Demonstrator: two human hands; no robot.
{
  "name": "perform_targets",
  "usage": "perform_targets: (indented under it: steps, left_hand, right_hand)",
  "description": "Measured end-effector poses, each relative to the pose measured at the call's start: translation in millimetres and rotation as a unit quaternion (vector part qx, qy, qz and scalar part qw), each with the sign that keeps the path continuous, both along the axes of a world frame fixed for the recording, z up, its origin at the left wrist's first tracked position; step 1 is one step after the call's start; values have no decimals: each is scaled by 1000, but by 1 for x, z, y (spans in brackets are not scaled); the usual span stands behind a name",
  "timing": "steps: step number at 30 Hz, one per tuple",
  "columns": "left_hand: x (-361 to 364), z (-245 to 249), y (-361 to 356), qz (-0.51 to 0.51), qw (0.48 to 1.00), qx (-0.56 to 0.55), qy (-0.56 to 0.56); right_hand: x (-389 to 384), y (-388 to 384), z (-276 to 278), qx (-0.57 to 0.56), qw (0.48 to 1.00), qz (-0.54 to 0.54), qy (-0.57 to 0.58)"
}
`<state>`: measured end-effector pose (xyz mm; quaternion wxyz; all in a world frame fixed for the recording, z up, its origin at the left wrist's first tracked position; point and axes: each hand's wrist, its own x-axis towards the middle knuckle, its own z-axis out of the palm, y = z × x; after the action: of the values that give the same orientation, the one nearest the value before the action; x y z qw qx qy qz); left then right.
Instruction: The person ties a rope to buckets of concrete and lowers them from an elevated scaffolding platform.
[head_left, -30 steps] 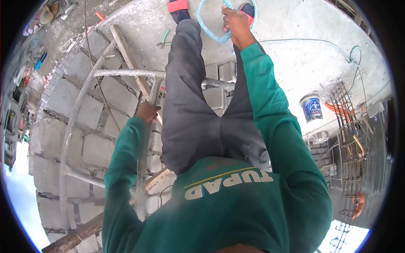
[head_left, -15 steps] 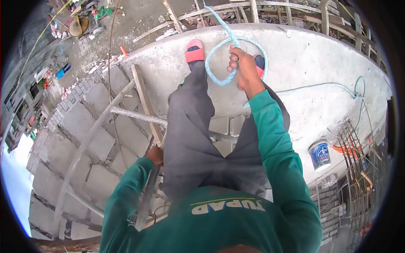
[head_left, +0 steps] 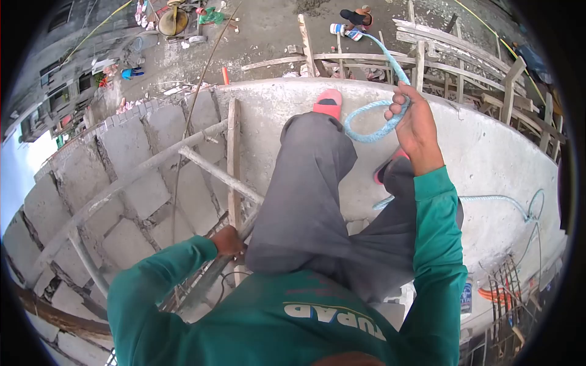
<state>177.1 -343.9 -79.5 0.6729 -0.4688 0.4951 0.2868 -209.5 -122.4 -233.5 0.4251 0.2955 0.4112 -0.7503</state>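
Above pale concrete (head_left: pixel 500 152), my right fingers (head_left: pixel 400 99) are holding rope (head_left: pixel 370 138). My left fingers (head_left: pixel 238 247) are gripping the frame (head_left: pixel 223 175), blockwork (head_left: pixel 146 192) at left.

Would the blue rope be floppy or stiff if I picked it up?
Probably floppy: the rope curves in a loop by the right hand. That part may be fairly light, since one hand holds it up.

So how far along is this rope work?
Looks done: the blue rope runs past the concrete ledge to the white-and-blue containers by a person below; I can't tell if it's tied on. In hand: the right hand holds the rope, the left hand grips the metal frame. Left, if those containers are meant to come up: probably the whole lift, since they're down below.
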Motion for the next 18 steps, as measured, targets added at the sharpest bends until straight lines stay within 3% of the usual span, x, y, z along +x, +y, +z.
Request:
perform_targets:
  steps: [2, 3, 5, 18]
  left_hand:
    - [2, -1, -3, -36, 996, 68, 40]
    - [-3, -1, -2, -38, 996, 63, 48]
    - [-15, 7, 5, 52, 998, -33, -12]
    - [-21, 9, 11, -2, 998, -50, -34]
  right_hand:
    - [-1, 1, 16, -21, 999, 1, 37]
    - [-2, 2, 20, -26, 999, 0, 46]
    - [2, 9, 28, -57, 996, 2, 66]
    - [32, 41, 43, -66, 995, -10, 75]
